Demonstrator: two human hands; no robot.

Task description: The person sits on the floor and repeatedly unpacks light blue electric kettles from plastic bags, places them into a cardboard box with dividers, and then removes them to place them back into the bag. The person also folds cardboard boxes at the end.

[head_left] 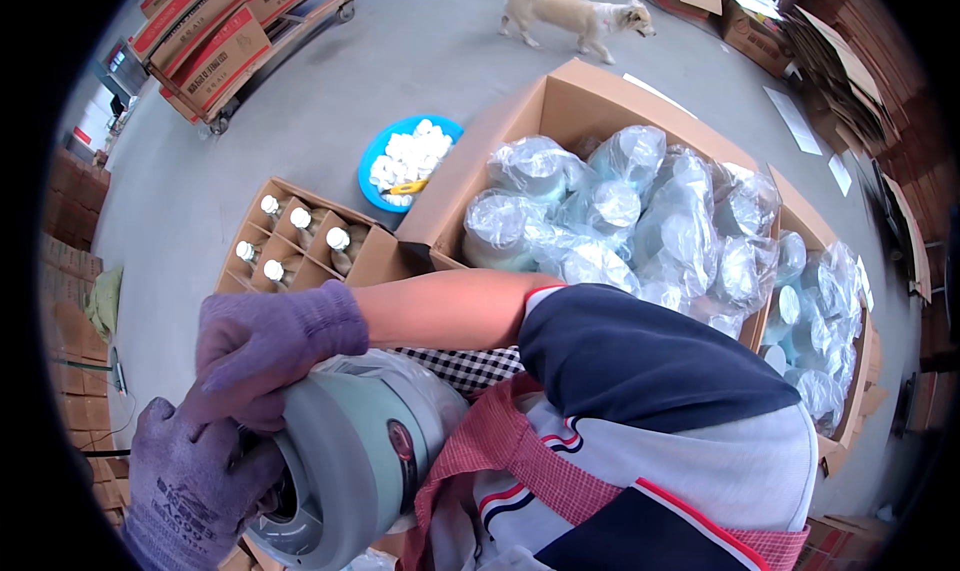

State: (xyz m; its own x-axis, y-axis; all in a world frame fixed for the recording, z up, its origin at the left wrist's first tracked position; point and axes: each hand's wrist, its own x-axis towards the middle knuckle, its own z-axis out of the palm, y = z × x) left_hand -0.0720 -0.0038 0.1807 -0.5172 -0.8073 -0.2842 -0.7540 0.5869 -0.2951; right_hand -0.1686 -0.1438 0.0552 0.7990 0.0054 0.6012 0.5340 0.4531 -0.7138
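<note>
A rounded teal-and-grey jug [350, 461] with a dark oval panel on its side lies tilted in front of me, its round opening facing left. My left hand [195, 486], in a purple knit glove, has its fingers closed over the rim at that opening. In a matching glove, my right hand [275, 346] reaches across from above, its fingers curled at the opening and touching the left hand. Whatever the right fingers pinch is hidden. Clear plastic film [425, 376] covers the jug's far end, beside a black-and-white checked cloth [470, 368].
Beyond my right arm stand a divided carton [228, 269] of white-capped bottles, a blue basin [370, 176] of white pieces with a yellow tool, and a large carton [450, 206] of plastic-wrapped vessels. A loaded cart [290, 56] and a dog [575, 16] are farther off.
</note>
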